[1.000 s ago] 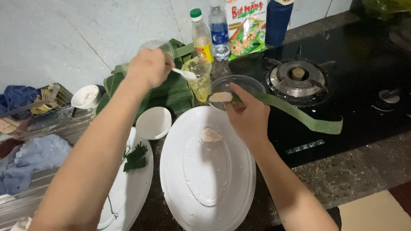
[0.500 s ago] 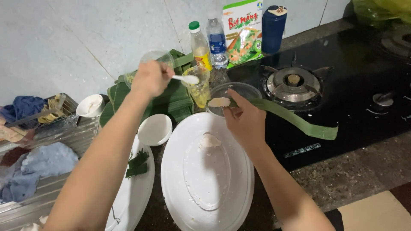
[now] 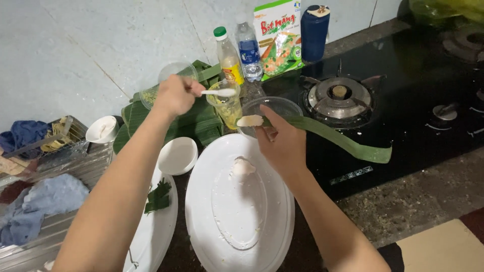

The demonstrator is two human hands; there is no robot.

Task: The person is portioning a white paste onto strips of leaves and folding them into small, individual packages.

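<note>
Hands are busy over a dark counter beside a black gas stove (image 3: 403,100). The left hand (image 3: 174,94) is closed tight around the handle of a small white spoon (image 3: 219,92), and the spoon's bowl hangs just above a clear plastic cup (image 3: 227,108) with yellow stuff in it. The right hand (image 3: 282,143) pinches a long green leaf strip (image 3: 343,138) between thumb and fingers. A small white lump of dough (image 3: 250,121) sits on the near end of the strip, right at the fingertips, and the rest of the strip runs out over the front edge of the stove. Under the right hand lies a big white oval plate (image 3: 239,211) with another pale lump (image 3: 243,167) on it. A clear glass bowl (image 3: 269,108) stands just behind the hand. A little white bowl (image 3: 177,155) sits to the left of the big plate, near a pile of folded green leaves (image 3: 194,123). At the back by the wall stand two bottles (image 3: 228,55), a bag of flour (image 3: 280,38) and a blue can (image 3: 315,30).
</note>
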